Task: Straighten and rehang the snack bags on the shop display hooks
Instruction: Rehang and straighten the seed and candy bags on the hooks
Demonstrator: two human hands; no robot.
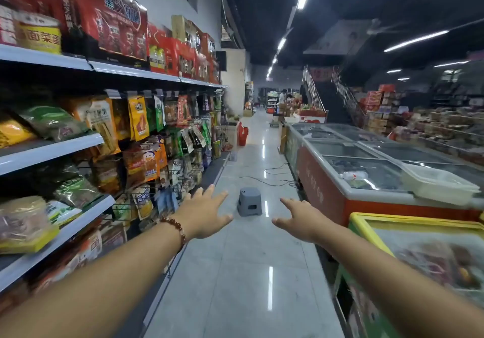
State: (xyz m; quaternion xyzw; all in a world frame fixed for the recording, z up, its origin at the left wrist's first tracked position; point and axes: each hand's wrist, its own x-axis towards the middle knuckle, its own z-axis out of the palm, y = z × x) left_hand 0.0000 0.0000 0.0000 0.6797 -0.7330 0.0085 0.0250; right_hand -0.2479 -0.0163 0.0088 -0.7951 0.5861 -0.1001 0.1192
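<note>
Two bare hands are reaching out over the aisle floor (pixel 243 272), both palm-down and holding nothing. The left hand (pixel 207 214), with a beaded bracelet (pixel 175 229) on its wrist, is showing its fingers (pixel 218 197) spread wide; the right hand (pixel 301 218) is keeping its fingers (pixel 288 202) loosely apart and slightly bent. One grey step stool (pixel 249 201) is standing on the floor just beyond the two hands, between them. Left of the stool, the snack bags (pixel 146 138) are hanging in several crowded rows from the display hooks (pixel 146 94) under the top shelf (pixel 110 69); too many are overlapping to count. They are looking untidy: orange, yellow, green and brown packets are tilting at different angles, some twisting sideways and some sagging against their neighbours. Nearer than the hooks, three white shelves are carrying bagged goods, and red gift boxes (pixel 115 15) are standing on the top shelf. Right of the stool, one long red chest freezer (pixel 348 180) with glass lids is lining the aisle, and one yellow-rimmed freezer (pixel 424 259) is sitting closer to the camera.
</note>
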